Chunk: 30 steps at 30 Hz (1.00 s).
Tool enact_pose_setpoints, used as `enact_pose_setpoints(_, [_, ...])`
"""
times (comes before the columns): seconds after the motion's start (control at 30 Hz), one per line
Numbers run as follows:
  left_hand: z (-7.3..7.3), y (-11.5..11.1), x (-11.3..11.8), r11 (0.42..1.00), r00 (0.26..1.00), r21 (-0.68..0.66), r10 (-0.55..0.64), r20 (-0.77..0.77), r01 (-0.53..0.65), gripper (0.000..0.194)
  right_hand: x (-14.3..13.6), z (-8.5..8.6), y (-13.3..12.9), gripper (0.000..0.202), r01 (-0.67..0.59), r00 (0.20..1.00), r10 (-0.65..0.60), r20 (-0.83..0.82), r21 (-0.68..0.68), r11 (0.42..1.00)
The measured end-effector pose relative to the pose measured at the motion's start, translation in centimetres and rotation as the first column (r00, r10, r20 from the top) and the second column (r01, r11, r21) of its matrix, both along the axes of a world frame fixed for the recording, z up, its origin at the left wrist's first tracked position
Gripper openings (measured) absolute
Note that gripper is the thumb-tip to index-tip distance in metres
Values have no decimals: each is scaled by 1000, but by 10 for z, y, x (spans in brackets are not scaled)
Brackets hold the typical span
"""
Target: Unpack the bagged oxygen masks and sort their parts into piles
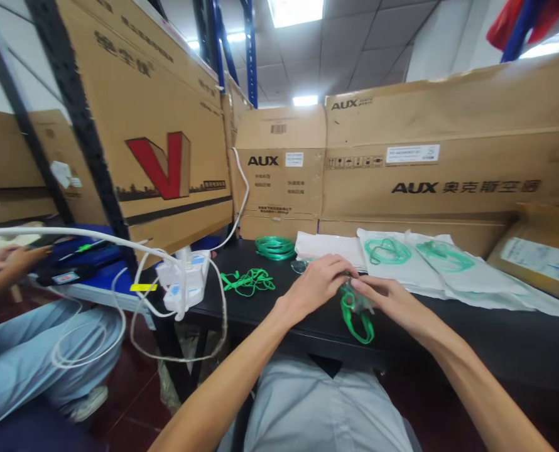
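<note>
In front of me, over the front of the black table (308, 320), my left hand (320, 276) and my right hand (385, 295) meet with fingers closed. Between them is a small clear plastic piece (362, 304), partly hidden by my fingers. A green elastic strap (357, 323) hangs from it in a loop. Left of my left hand lies a tangle of green elastic cords (249, 281). Behind that sits a coil of green tubing (274, 248). Another clear plastic part (299, 266) shows just beside my left wrist.
White pouches (416, 276) with coiled green tubing (387, 251) lie at the back right. A white power strip (185, 282) with looping cables stands at the left edge. Cardboard boxes (279, 188) wall the back. At far left a co-worker's hands (18, 260) are visible.
</note>
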<state>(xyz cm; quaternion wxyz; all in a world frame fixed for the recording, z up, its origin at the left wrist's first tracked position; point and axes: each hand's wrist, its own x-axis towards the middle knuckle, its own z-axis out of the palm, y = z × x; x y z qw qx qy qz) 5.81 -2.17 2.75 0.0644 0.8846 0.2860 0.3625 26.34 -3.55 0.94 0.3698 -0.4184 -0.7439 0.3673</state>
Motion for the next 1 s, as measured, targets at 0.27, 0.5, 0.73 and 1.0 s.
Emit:
enact_pose_setpoints(0.27, [-7,-8,5,989,905,-140,99,413,-45,16,10,4,-4,44,-129,938,75,-339,-140,982])
enact_pose_setpoints(0.5, [-13,-17,6,925,977,-372,-3,214,84,28,12,7,-4,41,70,942,-83,-326,-53,996])
enact_pose_setpoints(0.73, [-24,-4,7,826,930,-522,-9,368,214,33,8,0,1,40,-16,978,30,-209,68,998])
enact_pose_setpoints(1.0, [-22,0,0,738,967,-644,-45,249,201,28,18,8,-1,37,-100,981,112,-157,83,992])
